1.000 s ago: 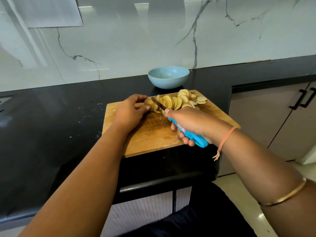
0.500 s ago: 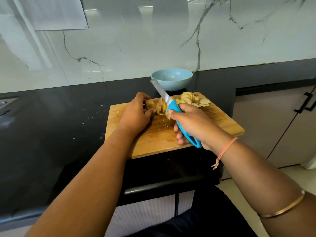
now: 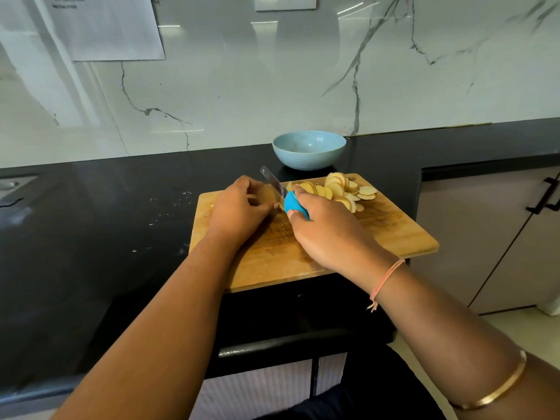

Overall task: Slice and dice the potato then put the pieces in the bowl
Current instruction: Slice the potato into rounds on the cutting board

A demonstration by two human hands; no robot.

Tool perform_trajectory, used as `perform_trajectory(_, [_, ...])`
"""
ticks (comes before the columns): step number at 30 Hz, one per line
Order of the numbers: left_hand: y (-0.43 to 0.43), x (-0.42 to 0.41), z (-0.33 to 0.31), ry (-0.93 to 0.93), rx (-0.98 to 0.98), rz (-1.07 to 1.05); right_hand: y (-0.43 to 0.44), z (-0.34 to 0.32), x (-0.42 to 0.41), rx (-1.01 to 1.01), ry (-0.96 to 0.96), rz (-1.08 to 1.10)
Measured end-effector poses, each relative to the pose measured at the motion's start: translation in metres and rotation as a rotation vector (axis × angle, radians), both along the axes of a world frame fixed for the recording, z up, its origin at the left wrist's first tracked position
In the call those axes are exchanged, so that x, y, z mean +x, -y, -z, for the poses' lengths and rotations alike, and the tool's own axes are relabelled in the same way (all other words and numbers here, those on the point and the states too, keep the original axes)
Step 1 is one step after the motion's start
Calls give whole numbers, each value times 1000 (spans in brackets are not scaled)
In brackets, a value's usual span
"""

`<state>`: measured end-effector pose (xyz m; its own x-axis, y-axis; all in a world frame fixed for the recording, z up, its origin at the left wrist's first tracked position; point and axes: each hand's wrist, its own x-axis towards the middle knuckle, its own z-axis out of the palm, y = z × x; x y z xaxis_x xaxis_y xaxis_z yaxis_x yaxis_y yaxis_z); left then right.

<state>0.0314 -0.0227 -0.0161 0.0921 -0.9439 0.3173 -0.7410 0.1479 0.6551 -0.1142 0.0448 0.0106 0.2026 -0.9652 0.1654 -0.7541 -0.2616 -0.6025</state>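
A wooden cutting board (image 3: 394, 234) lies on the black counter. Round potato slices (image 3: 339, 189) are piled at its far right. My right hand (image 3: 327, 234) grips a knife (image 3: 274, 183) by its blue handle, the blade pointing away to the far left, just left of the slices. My left hand (image 3: 239, 207) rests on the board left of the blade with fingers curled; the uncut potato end is hidden under it. A light blue bowl (image 3: 309, 150) stands behind the board; nothing shows inside it.
The black counter (image 3: 106, 225) carries small white crumbs left of the board. A marble wall with a taped paper sheet (image 3: 112, 25) rises behind. Cabinet doors with black handles (image 3: 545, 198) are at the right. The counter's front edge is close below the board.
The knife has swung up from lying low across the potato to pointing away past the slices. My left hand has stayed at the potato end and now covers it.
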Motion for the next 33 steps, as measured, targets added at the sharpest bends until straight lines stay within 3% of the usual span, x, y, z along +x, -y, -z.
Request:
perform_trajectory(12, [-8,-5,-4,-58,-1,2,2,-4,15,-34,-190,37])
perform_trajectory(33, [-12,-7,-5,-151,26,-5,-10,-27,24,122,-157,58])
